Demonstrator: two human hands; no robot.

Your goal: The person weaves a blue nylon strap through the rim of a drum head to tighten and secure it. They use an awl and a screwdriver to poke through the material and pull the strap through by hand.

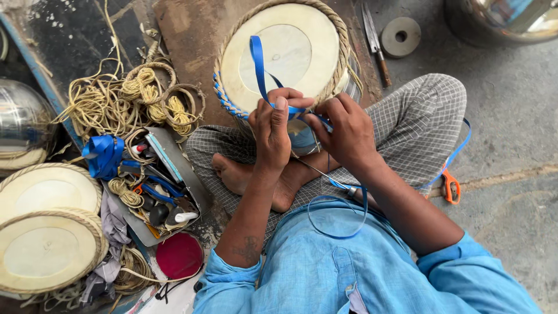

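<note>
A round drum (285, 52) with a pale skin head and a braided rope rim leans against my crossed legs. A blue strap (258, 64) loops over the head and is woven along the rim's left edge. My left hand (273, 131) pinches the strap at the drum's near rim. My right hand (343, 131) grips the same strap just beside it, and the strap trails down in a loop over my lap. A thin metal tool (325, 177) lies across my legs under my right wrist.
A tray of tools (165, 186) and a blue strap roll (103, 154) sit at left, with rope coils (139, 96) behind. Two finished drum heads (43, 227) lie far left. Orange scissors (450, 186), a knife (375, 40) and a metal disc (401, 36) rest on the floor.
</note>
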